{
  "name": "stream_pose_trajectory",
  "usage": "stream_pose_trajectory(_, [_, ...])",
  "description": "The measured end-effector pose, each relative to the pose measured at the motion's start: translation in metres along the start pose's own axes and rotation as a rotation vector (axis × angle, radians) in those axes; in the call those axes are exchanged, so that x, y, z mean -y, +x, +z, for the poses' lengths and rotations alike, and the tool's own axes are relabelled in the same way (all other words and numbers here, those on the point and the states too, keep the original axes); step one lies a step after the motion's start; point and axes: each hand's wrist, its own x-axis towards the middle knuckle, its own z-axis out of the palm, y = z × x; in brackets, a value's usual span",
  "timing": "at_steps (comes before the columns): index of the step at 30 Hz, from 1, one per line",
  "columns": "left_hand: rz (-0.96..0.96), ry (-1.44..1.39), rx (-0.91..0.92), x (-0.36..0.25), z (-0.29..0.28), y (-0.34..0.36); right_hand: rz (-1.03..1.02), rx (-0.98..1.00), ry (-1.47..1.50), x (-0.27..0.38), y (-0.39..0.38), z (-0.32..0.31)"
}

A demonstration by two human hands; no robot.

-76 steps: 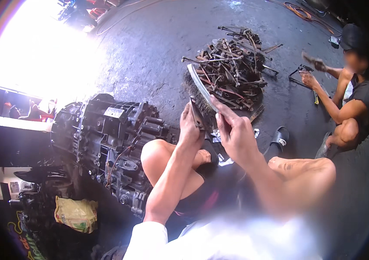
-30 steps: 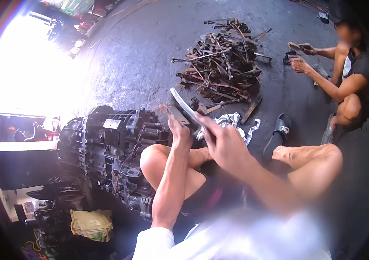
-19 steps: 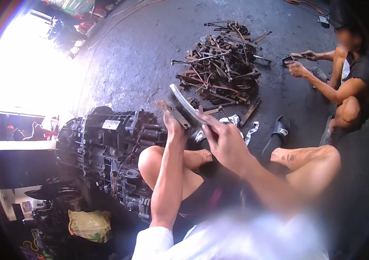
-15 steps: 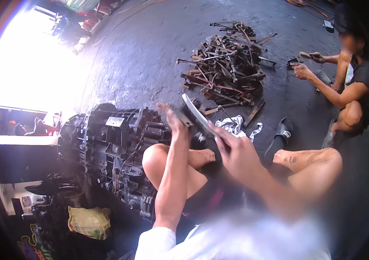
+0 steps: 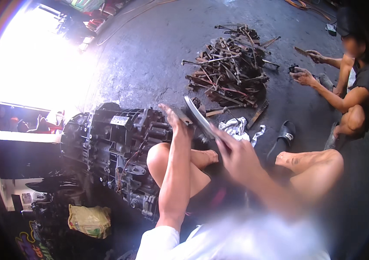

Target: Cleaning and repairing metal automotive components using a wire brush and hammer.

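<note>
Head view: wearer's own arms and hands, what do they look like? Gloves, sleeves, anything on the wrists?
Both hands are bare: no gloves on the left hand or the right hand. Forearms are uncovered, with no watch or band visible. A white short sleeve shows at the left upper arm; the right arm is blurred.

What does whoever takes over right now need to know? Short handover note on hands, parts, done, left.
Left hand: raised, fingers on a small dark part, at the lower end of the metal strip.
Right hand: gripping the near end of the same curved strip, held tilted above the knees.
Nearby: gearbox on the floor at the left, scrap pile ahead, white rag and black sandal by the right knee. A second person sits at the right handling small parts.
Done: strip is picked up and in hand.
Left: cannot tell how far the work on the strip has got; it is not set down.
</note>
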Motion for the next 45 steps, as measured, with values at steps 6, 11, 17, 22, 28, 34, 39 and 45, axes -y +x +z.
stream_pose_trajectory(6, [-0.035,0.127,-0.044,0.006,-0.008,-0.004,-0.023,0.006,0.04,-0.005,0.012,0.011])
stream_pose_trajectory(11, [0.02,0.069,0.069,-0.001,-0.018,0.023,-0.096,-0.077,0.115,-0.009,-0.014,0.001])
stream_pose_trajectory(17, [0.188,0.275,0.046,-0.007,-0.02,0.024,-0.087,-0.111,0.215,-0.004,0.018,-0.006])
stream_pose_trajectory(22, [0.117,0.24,0.08,-0.002,-0.018,0.024,0.041,-0.301,0.213,-0.024,0.012,-0.024])
stream_pose_trajectory(28, [0.143,0.159,0.133,0.008,-0.037,0.037,-0.018,-0.237,0.134,-0.06,0.017,0.032])
stream_pose_trajectory(34, [0.114,0.196,-0.04,-0.009,-0.038,0.045,0.033,-0.112,0.155,-0.074,-0.029,0.028])
stream_pose_trajectory(39, [0.046,0.25,-0.036,0.002,-0.034,0.043,0.005,-0.141,0.243,-0.084,0.018,0.039])
stream_pose_trajectory(45, [0.096,0.312,-0.01,-0.003,-0.033,0.039,0.052,-0.164,0.261,-0.064,-0.016,0.04])
